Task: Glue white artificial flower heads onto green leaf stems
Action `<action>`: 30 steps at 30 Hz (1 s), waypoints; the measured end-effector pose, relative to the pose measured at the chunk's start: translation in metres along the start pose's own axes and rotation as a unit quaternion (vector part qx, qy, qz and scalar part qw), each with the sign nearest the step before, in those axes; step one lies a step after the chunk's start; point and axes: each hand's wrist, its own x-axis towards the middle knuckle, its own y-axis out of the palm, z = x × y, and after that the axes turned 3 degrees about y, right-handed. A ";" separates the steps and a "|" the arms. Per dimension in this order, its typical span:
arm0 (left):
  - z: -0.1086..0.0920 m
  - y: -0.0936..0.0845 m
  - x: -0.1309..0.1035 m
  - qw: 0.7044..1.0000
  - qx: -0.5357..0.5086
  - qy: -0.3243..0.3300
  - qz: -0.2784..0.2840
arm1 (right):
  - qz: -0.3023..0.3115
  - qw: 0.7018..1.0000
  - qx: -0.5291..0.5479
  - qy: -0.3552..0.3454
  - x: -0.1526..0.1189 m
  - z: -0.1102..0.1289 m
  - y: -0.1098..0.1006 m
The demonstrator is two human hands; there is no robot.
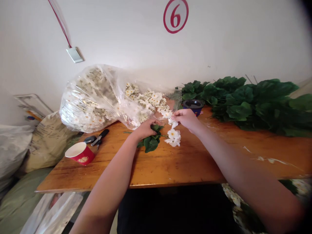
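My left hand [146, 129] is closed around a green leafy stem [151, 142], whose leaves hang below the fingers over the table. To its right, a white flower cluster [173, 137] with yellow centres appears joined to that stem. My right hand [185, 119] pinches a small white flower [172, 122] between thumb and fingertips, just above the cluster. Behind both hands, loose white blossoms [152, 99] spill from the mouth of a clear plastic bag [97, 97] packed with more of them.
A pile of green leaf stems [253, 100] lies at the back right, beside a dark round container [193, 105]. On the left of the wooden table [195, 162] stand a red paper cup [81, 153] and keys [97, 139]. Filled sacks [45, 139] sit beyond the left edge.
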 end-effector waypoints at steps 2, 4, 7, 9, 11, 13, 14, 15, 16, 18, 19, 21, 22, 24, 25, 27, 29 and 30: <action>-0.001 0.000 0.000 0.999 0.043 0.006 -0.016 | 0.005 1.000 0.002 0.005 0.001 -0.002 0.001; -0.002 -0.001 0.000 0.996 0.079 0.020 -0.039 | 0.010 1.000 0.002 0.005 0.002 -0.005 0.002; -0.003 -0.002 0.002 0.989 0.113 0.049 -0.077 | 0.010 1.000 0.000 0.004 0.004 -0.009 0.002; -0.003 -0.002 0.002 0.984 0.135 0.080 -0.087 | 0.009 1.000 0.000 0.005 0.005 -0.011 0.002; -0.003 -0.002 0.003 0.978 0.155 0.109 -0.082 | 0.009 1.000 -0.002 0.004 0.006 -0.012 0.002; -0.002 -0.001 0.003 0.976 0.170 0.115 -0.071 | 0.011 1.000 -0.003 0.005 0.005 -0.011 0.002; -0.001 -0.001 0.003 0.976 0.178 0.110 -0.066 | 0.011 1.000 -0.002 0.007 0.005 -0.010 0.002; -0.001 0.000 0.003 0.975 0.187 0.103 -0.060 | 0.013 1.000 -0.001 0.009 0.004 -0.009 0.002; -0.001 0.000 0.002 0.975 0.195 0.093 -0.053 | 0.013 1.000 0.002 0.012 0.003 -0.008 0.003; -0.001 -0.001 0.000 0.975 0.206 0.074 -0.035 | 0.010 1.000 0.004 0.016 0.002 -0.006 0.003; -0.002 -0.002 -0.001 0.976 0.206 0.065 -0.022 | 0.009 1.000 0.003 0.017 0.001 -0.005 0.003; -0.002 -0.003 -0.002 0.979 0.198 0.051 0.000 | 0.008 1.000 -0.004 0.013 0.001 -0.005 0.003; -0.002 -0.004 -0.002 0.980 0.193 0.046 0.009 | 0.007 1.000 -0.009 0.011 0.001 -0.004 0.003; -0.002 -0.005 -0.002 0.981 0.188 0.034 0.020 | 0.006 1.000 -0.011 0.011 0.000 -0.003 0.003; -0.001 -0.005 -0.002 0.982 0.185 0.030 0.023 | 0.004 1.000 -0.007 0.012 -0.001 -0.002 0.003; -0.001 -0.004 -0.002 0.985 0.171 0.035 0.022 | -0.007 1.000 0.009 0.017 -0.002 0.002 0.002; -0.003 -0.002 -0.002 0.987 0.150 0.058 0.005 | -0.029 0.999 0.024 0.018 -0.003 0.008 -0.001; -0.004 -0.001 -0.002 0.988 0.140 0.072 -0.006 | -0.045 0.998 0.032 0.013 -0.004 0.011 -0.003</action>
